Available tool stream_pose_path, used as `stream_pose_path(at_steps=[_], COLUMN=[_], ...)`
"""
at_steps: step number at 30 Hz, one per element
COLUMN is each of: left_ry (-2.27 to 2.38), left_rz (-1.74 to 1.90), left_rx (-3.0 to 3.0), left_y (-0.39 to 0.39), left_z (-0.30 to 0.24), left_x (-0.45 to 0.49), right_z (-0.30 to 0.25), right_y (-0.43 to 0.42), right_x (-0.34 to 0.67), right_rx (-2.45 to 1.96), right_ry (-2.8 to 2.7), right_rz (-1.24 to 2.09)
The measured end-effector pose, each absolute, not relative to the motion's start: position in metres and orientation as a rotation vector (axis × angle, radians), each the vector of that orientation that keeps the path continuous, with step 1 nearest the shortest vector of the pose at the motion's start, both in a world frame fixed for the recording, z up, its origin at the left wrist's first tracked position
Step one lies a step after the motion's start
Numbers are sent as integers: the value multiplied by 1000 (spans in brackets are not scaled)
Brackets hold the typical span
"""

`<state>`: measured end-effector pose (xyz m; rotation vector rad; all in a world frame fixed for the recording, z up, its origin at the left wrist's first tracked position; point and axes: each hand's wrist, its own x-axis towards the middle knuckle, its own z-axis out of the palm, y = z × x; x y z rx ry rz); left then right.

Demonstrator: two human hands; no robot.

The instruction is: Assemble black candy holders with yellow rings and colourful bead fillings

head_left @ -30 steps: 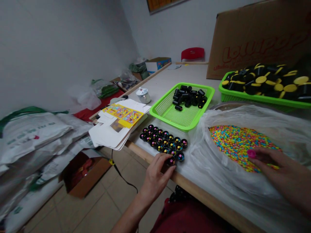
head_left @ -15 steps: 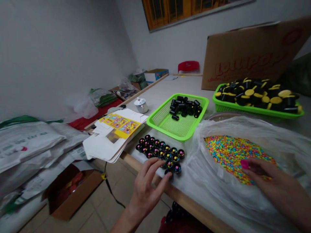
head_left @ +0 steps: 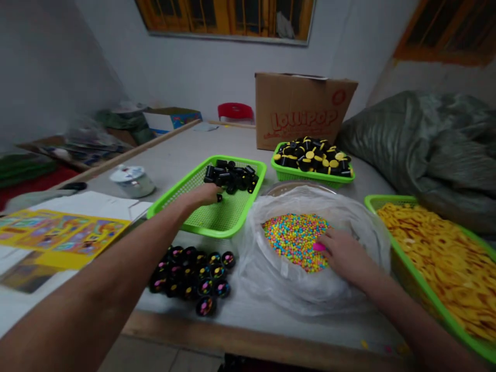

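Observation:
My left hand (head_left: 197, 196) reaches over the rim of a bright green mesh basket (head_left: 220, 233), its fingertips at the edge of a heap of black plastic tubes (head_left: 230, 176). A small black piece shows by the fingers, and I cannot tell if it is held. My right hand (head_left: 343, 253) rests on multicoloured candy beads (head_left: 294, 240) inside a clear plastic bag (head_left: 279, 281), pinching a small pink piece (head_left: 319, 246). Near the table's front edge, several black caps filled with coloured beads (head_left: 189, 276) stand grouped together.
A second green basket (head_left: 310, 178) holds black tubes with yellow caps, in front of a LOLLIPOP cardboard box (head_left: 302, 111). To the right are a basket of yellow rings (head_left: 437, 263) and a grey-green sack (head_left: 418, 144). Printed card sheets (head_left: 62, 237) and a small tin (head_left: 132, 181) lie left.
My left hand has moved from the bead-filled caps to the green basket of black tubes. The view has swung up and away from the left, showing a yellow-ring basket. My right hand stays on the beads.

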<state>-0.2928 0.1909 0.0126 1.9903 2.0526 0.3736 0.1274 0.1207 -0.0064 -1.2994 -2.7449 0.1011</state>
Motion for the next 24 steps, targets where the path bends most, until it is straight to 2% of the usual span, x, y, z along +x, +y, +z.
stream_pose_path(at_steps=[3, 9, 13, 15, 19, 24], left_ry=[2082, 2204, 2089, 1899, 1536, 1197], left_rz=[223, 186, 774, 1066, 1178, 1006], left_rx=[1967, 1916, 1799, 1704, 1699, 1794], left_y=[195, 178, 153, 136, 104, 95], left_z=[3, 5, 36, 55, 70, 34], left_x=[-303, -308, -284, -258, -185, -109], right_z=[-4, -17, -22, -20, -8, 6], right_y=[127, 129, 131, 131, 128, 124], right_x=[118, 77, 69, 72, 86, 113], right_rx=[-1298, -1110, -1099, -1031, -969, -1032], right_ry=[-2814, -2739, -2327, -2134, -2063, -2108], right_rz=[20, 617, 1256, 1449, 1395, 1179])
